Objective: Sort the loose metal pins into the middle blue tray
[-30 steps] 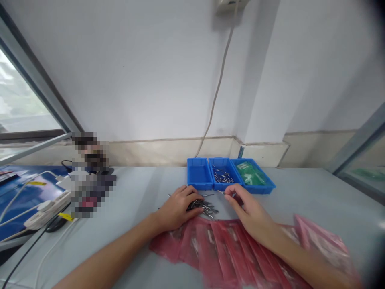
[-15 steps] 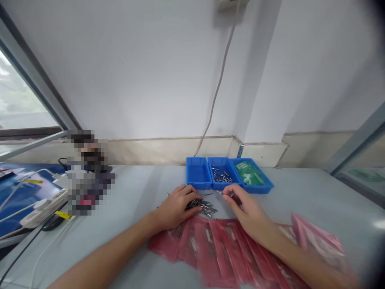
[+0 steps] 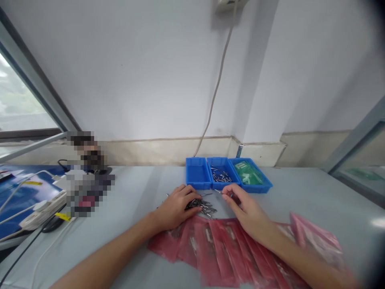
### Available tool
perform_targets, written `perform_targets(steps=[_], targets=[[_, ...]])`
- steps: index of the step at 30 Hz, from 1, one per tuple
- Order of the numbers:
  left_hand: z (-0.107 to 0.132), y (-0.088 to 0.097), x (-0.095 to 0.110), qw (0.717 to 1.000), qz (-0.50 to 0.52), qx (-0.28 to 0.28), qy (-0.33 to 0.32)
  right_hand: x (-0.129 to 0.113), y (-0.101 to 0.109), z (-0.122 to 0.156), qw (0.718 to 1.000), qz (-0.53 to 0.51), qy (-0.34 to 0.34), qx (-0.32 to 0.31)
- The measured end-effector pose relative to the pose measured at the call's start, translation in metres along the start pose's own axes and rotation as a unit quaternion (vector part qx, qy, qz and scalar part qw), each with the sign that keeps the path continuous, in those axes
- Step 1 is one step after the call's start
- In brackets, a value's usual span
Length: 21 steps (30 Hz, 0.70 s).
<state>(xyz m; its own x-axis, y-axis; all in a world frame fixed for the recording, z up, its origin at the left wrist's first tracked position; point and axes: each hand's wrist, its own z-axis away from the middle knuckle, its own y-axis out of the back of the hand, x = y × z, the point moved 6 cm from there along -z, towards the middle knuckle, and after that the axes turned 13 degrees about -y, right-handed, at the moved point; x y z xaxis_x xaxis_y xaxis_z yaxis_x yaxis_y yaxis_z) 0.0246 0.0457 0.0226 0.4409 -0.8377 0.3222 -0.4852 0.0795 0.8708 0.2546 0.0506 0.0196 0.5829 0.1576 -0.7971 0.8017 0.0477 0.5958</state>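
Note:
My left hand [image 3: 177,204] lies over a pile of thin metal pins [image 3: 205,206], fingers bent and apart; part of the pile is hidden under it. Between thumb and fingertips, my right hand [image 3: 245,204] pinches one slim metal pin [image 3: 218,192], its tip pointing left. This hand is just in front of the blue bins. Red-pink plastic bags [image 3: 222,257] lie overlapped below both hands, some with small pale pieces showing through. One loose pin [image 3: 206,194] rests beyond the pile.
Three blue bins stand in a row: a left bin [image 3: 198,186], a middle bin [image 3: 221,185] with metal pins, and a right bin [image 3: 269,187] with green packets [image 3: 248,173]. At left are a power strip [image 3: 45,208], cables and a pixelated area. A wall is behind.
Almost nothing differs. The view has shifted very slightly, and both hands keep the same places and grips.

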Motion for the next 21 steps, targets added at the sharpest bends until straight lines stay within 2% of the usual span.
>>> perform_targets(steps=[15,21], targets=[[0.0000,-0.0007,-0.0010,1.000,0.000,0.002,0.005,-0.0036,-0.0018,0.0023,1.000,-0.007,-0.014,-0.023],[0.0006,-0.0020,-0.0015,1.000,0.006,-0.001,0.003,-0.0008,0.0014,-0.0007,0.999,-0.037,-0.015,0.004]])
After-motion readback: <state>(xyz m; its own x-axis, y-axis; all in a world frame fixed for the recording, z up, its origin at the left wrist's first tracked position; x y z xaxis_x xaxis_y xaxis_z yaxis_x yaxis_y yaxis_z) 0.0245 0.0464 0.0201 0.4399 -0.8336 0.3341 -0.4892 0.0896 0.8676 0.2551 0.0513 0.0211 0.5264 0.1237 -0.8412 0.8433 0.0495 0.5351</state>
